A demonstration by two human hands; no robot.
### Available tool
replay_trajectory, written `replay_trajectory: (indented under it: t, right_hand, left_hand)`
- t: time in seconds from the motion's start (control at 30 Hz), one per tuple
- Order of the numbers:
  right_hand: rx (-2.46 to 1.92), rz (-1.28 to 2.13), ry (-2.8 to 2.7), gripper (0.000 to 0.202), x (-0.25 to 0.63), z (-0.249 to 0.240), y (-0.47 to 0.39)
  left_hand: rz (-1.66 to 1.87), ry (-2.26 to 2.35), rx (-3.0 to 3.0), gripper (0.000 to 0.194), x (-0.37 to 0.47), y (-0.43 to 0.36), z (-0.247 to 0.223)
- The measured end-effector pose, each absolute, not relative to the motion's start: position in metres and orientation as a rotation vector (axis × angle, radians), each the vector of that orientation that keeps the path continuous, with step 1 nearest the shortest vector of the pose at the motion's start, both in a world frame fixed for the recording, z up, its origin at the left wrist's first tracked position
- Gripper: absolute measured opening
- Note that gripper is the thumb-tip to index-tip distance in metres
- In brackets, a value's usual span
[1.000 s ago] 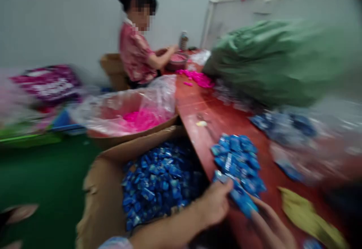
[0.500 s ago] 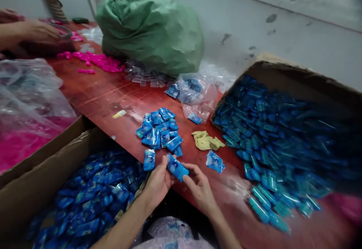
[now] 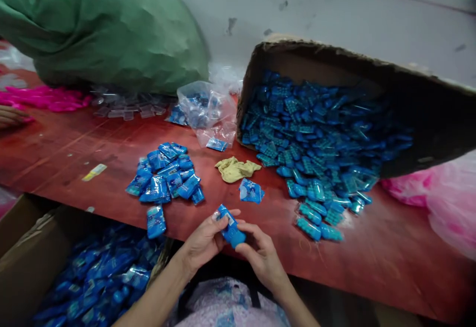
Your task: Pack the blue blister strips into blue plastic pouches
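Blue packet (image 3: 231, 229) held between my two grips, at the near edge of the table (image 3: 372, 277).
In the head view, my left hand (image 3: 204, 242) is closed around its upper part; my right hand (image 3: 263, 255) pinches its lower end. A packet pile (image 3: 167, 176) lies left, a crumpled yellow cloth (image 3: 236, 170) beyond.

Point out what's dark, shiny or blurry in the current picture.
Head view: deep shadow fills the right side of the large carton; head view: small glints show on the blue packets piled on the red table; head view: the green sack looks soft, and print on the held packet is too small to read.
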State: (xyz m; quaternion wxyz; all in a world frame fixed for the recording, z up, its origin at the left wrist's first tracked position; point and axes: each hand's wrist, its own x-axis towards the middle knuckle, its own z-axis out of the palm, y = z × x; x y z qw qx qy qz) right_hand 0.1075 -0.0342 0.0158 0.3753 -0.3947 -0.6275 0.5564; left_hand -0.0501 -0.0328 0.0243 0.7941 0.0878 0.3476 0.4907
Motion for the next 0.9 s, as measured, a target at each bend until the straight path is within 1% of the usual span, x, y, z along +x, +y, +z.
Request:
replay_trajectory:
  t: [0.1, 0.2, 0.4, 0.53, 0.6, 0.73, 0.9]
  right_hand:
    - [-1.079, 1.557, -1.437, 0.026, 0.116, 0.008, -0.035]
    - [-1.088, 1.566, -1.406, 0.028, 0.123, 0.002, -0.035]
    - [-1.011, 1.708, -1.260, 0.024, 0.125, 0.005, -0.033]
    - [-0.976, 1.745, -1.229, 0.023, 0.123, 0.005, -0.032]
    - [-0.986, 1.744, -1.209, 0.022, 0.121, 0.003, -0.033]
    - [-1.033, 1.616, -1.248, 0.023, 0.119, -0.001, -0.038]
    - [-1.027, 1.661, -1.066, 0.020, 0.120, -0.003, -0.041]
  left_hand:
    - [1.082, 0.765, 0.131, 0.019, -0.036, -0.031, 0.022]
    - [1.103, 0.809, 0.091, 0.016, -0.023, -0.033, 0.021]
    - [1.078, 0.765, 0.077, 0.023, -0.014, -0.036, 0.018]
    - [1.103, 0.787, 0.008, 0.021, -0.012, -0.035, 0.022]
    - [1.096, 0.805, 0.003, 0.020, -0.011, -0.035, 0.023]
    - [1.060, 0.831, 0.029, 0.021, -0.005, -0.036, 0.023]
    - [1.048, 0.785, 0.145, 0.026, 0.004, -0.037, 0.025]
